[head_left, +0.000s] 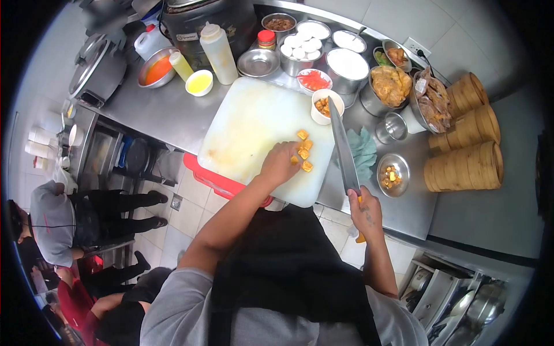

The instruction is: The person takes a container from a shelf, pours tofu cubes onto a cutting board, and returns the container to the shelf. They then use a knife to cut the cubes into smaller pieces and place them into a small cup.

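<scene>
On the white cutting board (242, 115), my left hand (280, 164) is at several orange-brown cubes (306, 145), its fingers bent down around or against them. What its fingertips hold is too small to tell. My right hand (365, 212) grips the yellow handle of a long knife (345, 153). The blade points away from me, its tip over a white paper cup (321, 118) that contains brown pieces. A green cloth (362, 151) lies right of the blade. Beyond it, a metal bowl (402, 163) holds more small pieces.
Bamboo steamers (463, 167) stand at the right. Along the back are metal pots (347, 64), a squeeze bottle (218, 52) and a bowl of orange liquid (156, 68). A red tray (214, 180) sticks out under the board. Other people (53, 222) are at the lower left.
</scene>
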A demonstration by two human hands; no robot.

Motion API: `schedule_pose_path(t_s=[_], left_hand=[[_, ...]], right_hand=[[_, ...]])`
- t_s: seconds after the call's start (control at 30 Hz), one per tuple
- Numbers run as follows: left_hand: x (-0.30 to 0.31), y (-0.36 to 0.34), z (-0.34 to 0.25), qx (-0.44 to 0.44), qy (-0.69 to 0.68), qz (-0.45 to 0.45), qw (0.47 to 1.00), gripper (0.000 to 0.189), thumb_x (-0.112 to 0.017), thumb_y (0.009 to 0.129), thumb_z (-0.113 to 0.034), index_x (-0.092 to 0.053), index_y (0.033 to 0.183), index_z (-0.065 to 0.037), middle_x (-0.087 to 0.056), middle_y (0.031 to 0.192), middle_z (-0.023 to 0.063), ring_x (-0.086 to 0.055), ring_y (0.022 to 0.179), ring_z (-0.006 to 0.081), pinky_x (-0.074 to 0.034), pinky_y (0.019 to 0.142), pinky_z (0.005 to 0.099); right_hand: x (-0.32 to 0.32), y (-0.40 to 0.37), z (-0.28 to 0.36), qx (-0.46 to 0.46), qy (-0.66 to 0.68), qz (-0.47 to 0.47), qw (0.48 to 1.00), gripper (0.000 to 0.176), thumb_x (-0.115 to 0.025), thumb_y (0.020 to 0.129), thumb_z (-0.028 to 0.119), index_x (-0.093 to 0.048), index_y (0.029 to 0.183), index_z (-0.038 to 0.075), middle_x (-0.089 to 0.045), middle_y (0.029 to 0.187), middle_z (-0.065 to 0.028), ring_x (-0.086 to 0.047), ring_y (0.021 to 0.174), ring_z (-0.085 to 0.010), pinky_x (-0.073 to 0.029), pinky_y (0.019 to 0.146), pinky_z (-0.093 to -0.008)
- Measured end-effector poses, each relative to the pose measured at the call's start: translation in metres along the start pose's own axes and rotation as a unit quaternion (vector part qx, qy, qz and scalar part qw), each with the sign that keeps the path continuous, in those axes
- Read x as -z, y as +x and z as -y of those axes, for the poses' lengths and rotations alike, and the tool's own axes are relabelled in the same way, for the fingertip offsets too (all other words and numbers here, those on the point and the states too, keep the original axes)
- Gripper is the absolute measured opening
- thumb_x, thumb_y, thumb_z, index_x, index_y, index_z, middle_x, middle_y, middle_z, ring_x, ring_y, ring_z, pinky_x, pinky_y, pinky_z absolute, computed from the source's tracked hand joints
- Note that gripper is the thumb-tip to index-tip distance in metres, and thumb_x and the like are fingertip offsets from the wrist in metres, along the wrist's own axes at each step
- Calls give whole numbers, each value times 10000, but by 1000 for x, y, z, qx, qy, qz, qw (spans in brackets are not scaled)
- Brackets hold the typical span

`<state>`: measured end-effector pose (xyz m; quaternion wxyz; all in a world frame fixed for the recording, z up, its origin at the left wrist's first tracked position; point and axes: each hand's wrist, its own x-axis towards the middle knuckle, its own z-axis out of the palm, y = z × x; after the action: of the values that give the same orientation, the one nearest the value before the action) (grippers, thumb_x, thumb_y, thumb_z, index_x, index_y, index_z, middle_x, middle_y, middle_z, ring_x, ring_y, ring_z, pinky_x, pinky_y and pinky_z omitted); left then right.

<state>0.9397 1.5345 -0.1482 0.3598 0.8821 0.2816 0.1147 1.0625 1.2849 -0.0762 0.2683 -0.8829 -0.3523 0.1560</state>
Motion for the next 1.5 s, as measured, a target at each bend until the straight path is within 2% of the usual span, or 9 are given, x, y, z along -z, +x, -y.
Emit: schedule_pose_path(t_s=[0.1,0.33,0.4,0.53,0.87,0.97,1.03,1.13,1.5], left_hand=[[-3,-12,23,-120,10,-9,993,464,-741,778,-46,-622,1227,-33,-655,1081,134,-599,1069,331,-501,916,437],[0,-21,37,-123,-88,-109,982,457,-676,799,11,-638,1254,-23,-663,1058,109,-642,992,276,-530,852,381],[14,-27,59,84,-340,-175,920,415,-650,826,29,-665,1237,-27,-681,1033,72,-669,911,175,-540,767,312],[88,-60,86,139,-446,-255,846,339,-633,878,48,-668,1209,-15,-708,1006,74,-666,846,128,-539,747,263],[50,-71,96,43,-352,-173,919,248,-719,887,-31,-646,1123,-21,-705,987,38,-651,957,125,-517,817,283],[26,-57,95,23,-324,-124,938,234,-755,842,-56,-663,1054,-21,-705,978,61,-640,998,180,-517,819,335],[43,-55,73,24,-149,-69,986,239,-751,793,-56,-678,1019,-26,-687,1064,120,-620,1015,282,-509,855,396],[37,-57,86,-87,-24,-176,980,275,-730,754,-39,-677,1024,-34,-658,1099,157,-597,989,356,-495,887,438],[20,-53,89,-81,-53,-184,978,210,-731,742,-21,-653,936,-10,-621,986,144,-584,968,347,-500,856,430]], right_hand=[[-3,0,3,7,-2,9,1000,328,-577,1003,314,-617,932,-3,-701,843,-248,-673,795,-466,-518,726,-509],[-8,5,20,18,-25,50,998,323,-572,1003,320,-619,938,8,-698,840,-247,-668,797,-474,-516,723,-519],[-21,6,19,27,-34,87,995,316,-568,1003,318,-615,933,13,-689,822,-252,-663,789,-476,-513,713,-525],[-50,5,37,92,-41,210,972,296,-560,999,309,-603,922,26,-662,767,-268,-650,757,-485,-503,686,-543],[-70,22,41,78,-102,238,963,320,-515,1011,306,-624,950,12,-688,848,-272,-670,842,-469,-520,778,-545],[-65,25,37,90,-111,223,964,321,-509,1014,306,-615,944,11,-682,796,-270,-670,799,-471,-519,765,-548],[-64,25,45,88,-107,222,965,317,-509,1015,304,-611,942,12,-679,790,-270,-668,789,-471,-517,759,-551],[-70,22,50,89,-92,213,969,308,-511,1014,299,-605,938,16,-676,778,-265,-665,774,-471,-513,750,-554],[-82,17,59,141,-100,181,968,245,-530,1006,240,-595,934,15,-676,750,-228,-667,720,-432,-525,705,-535]])
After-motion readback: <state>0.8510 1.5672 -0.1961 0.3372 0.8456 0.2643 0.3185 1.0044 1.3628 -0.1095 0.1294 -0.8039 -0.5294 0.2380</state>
